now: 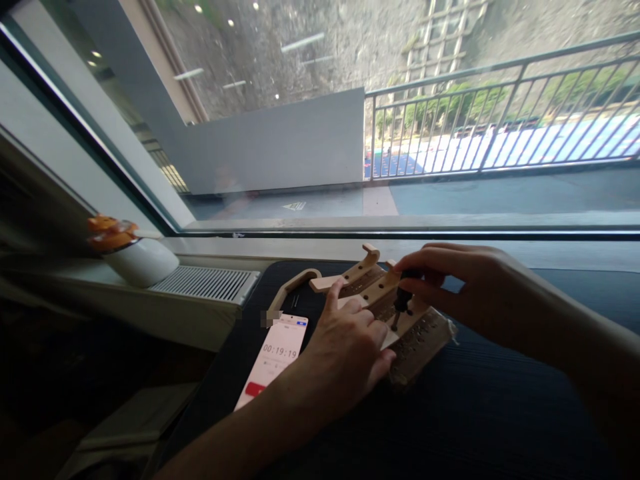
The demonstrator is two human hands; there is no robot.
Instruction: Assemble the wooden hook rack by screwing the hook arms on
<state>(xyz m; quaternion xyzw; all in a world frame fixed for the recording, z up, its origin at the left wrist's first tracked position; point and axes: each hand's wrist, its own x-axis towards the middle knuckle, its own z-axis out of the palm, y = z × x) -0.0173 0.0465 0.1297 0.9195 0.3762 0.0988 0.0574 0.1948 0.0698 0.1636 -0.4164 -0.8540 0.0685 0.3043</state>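
A pale wooden assembly (pixel 423 337) of flat slotted boards lies on the dark table mat (pixel 475 413) in front of me. My left hand (pixel 347 350) presses down on its near left part, fingers bent over the wood. My right hand (pixel 450 283) pinches a small dark screwdriver (pixel 403 300) that stands upright on the top board. A curved wooden piece (pixel 290 288) lies just left of the assembly, apart from both hands.
A phone (pixel 275 357) showing a running timer lies left of my left hand. A white pot with an orange figure (pixel 133 253) stands on the window sill beside a vent grille (pixel 205 283). Behind is a large window.
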